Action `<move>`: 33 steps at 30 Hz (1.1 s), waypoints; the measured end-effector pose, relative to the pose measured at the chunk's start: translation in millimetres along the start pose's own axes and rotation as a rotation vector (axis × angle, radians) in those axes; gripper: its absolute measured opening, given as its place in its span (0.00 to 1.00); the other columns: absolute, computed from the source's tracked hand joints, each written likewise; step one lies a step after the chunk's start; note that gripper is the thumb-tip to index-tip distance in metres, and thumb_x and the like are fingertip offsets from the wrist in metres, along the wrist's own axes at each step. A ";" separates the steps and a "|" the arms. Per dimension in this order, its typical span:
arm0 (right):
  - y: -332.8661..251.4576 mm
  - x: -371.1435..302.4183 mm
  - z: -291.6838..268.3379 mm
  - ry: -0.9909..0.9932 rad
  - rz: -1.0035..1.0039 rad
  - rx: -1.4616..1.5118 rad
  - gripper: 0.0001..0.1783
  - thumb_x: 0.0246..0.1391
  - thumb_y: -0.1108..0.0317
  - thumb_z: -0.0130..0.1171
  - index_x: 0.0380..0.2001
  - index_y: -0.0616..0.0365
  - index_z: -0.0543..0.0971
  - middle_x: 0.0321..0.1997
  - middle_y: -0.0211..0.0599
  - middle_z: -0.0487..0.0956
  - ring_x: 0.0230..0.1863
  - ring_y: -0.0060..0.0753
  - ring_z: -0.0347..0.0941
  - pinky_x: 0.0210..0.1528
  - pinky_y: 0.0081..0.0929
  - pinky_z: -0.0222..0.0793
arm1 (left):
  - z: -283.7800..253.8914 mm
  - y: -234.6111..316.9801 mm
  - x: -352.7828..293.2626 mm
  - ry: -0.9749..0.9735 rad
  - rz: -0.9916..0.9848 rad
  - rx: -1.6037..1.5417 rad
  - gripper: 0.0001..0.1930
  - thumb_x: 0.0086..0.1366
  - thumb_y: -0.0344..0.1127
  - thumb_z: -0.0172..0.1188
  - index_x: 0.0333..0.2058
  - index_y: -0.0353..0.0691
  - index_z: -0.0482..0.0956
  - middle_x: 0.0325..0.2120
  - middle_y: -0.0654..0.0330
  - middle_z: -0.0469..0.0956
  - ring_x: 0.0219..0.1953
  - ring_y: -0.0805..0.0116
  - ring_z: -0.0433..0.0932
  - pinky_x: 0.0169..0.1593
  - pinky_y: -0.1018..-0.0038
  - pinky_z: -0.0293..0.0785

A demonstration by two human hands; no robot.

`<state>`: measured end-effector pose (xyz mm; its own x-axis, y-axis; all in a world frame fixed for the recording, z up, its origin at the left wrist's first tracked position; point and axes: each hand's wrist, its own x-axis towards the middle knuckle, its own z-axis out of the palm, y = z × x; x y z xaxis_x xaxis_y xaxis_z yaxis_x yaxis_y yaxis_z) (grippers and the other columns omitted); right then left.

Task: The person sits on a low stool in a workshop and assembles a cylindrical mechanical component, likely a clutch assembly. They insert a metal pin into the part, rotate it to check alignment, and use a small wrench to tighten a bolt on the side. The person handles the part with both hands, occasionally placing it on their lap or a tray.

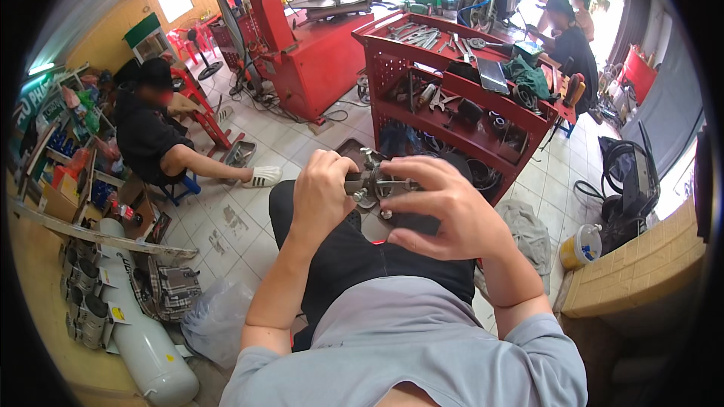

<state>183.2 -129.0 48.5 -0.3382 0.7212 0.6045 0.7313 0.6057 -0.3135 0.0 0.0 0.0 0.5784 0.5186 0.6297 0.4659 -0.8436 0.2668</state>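
In front of my lap, above my knees, my left hand is closed round the dark cylindrical end of a metal mechanical part. The part has a round ring-like body, and several bright bolt ends or knobs stick out of it. Its exact kind I cannot make out. To its right, my right hand has its fingers spread and the thumb apart. Those fingertips are close to the part's right side; whether they touch it is hard to see. Behind the hands, a dark tray is partly hidden on the floor.
A red tool cart with wrenches on top stands ahead to the right. At the left, a seated person stretches a leg toward me. A grey gas cylinder lies lower left. A yellow-white bucket and grey cloth are at the right.
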 end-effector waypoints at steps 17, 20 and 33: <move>-0.8 1.5 10.3 0.160 0.181 -0.140 0.11 0.42 0.67 0.66 0.31 0.58 0.78 0.20 0.33 0.75 0.22 0.35 0.71 0.30 0.31 0.65 | 7.9 0.8 0.6 0.048 0.029 -0.135 0.15 0.35 0.25 0.68 0.26 0.38 0.77 0.26 0.58 0.74 0.35 0.56 0.73 0.38 0.65 0.70; 1.7 2.8 13.4 0.216 0.121 -0.091 0.09 0.44 0.70 0.65 0.30 0.59 0.78 0.21 0.35 0.75 0.23 0.37 0.72 0.28 0.31 0.65 | 14.1 0.5 -0.3 0.005 0.013 -0.211 0.14 0.38 0.26 0.68 0.27 0.37 0.77 0.26 0.57 0.74 0.35 0.55 0.73 0.38 0.65 0.70; 2.0 1.7 7.7 0.234 0.242 0.057 0.11 0.41 0.67 0.67 0.28 0.57 0.78 0.22 0.33 0.74 0.21 0.31 0.70 0.27 0.26 0.66 | 42.2 27.7 -14.0 -0.450 -0.200 -0.849 0.13 0.47 0.31 0.68 0.30 0.34 0.76 0.21 0.63 0.77 0.23 0.79 0.72 0.31 0.76 0.72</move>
<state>179.5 -124.0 43.3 -0.0094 0.7538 0.6570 0.7369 0.4494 -0.5050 33.1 -24.8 -32.2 0.8246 0.5185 0.2261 0.0486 -0.4632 0.8849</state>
